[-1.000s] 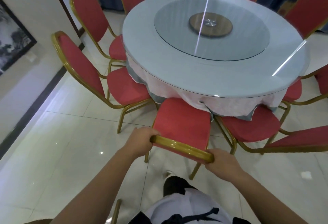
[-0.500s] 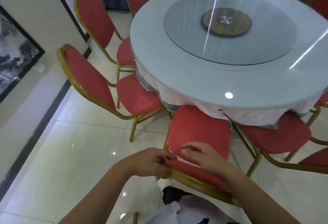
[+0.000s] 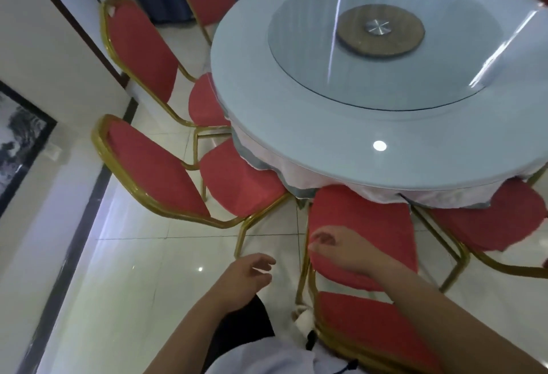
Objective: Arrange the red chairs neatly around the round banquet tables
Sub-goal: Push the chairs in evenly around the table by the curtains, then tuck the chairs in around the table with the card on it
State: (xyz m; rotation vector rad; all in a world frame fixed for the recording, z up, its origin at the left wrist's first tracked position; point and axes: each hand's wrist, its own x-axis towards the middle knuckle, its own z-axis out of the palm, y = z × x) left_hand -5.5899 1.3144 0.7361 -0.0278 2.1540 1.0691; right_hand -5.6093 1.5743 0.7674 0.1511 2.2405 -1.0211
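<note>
A round banquet table (image 3: 296,124) with a pale cloth and a glass turntable fills the upper right. Right in front of me stands a red chair with a gold frame: its seat (image 3: 376,219) is tucked under the table's edge and its backrest (image 3: 370,332) is close to my body. My right hand (image 3: 347,252) hovers over the rear left of that seat with relaxed fingers and holds nothing. My left hand (image 3: 249,278) hangs over the floor left of the chair, fingers loosely spread, empty.
More red chairs ring the table: one at the left (image 3: 154,166), one behind it (image 3: 139,50), another at the right (image 3: 504,219). A wall with a framed picture (image 3: 17,142) runs along the left. Glossy white floor tiles (image 3: 133,270) lie between wall and chairs.
Both hands have come off the chair's gold backrest. My left hand has drifted left over the floor and my right hand forward over the seat. The view has moved closer to the table.
</note>
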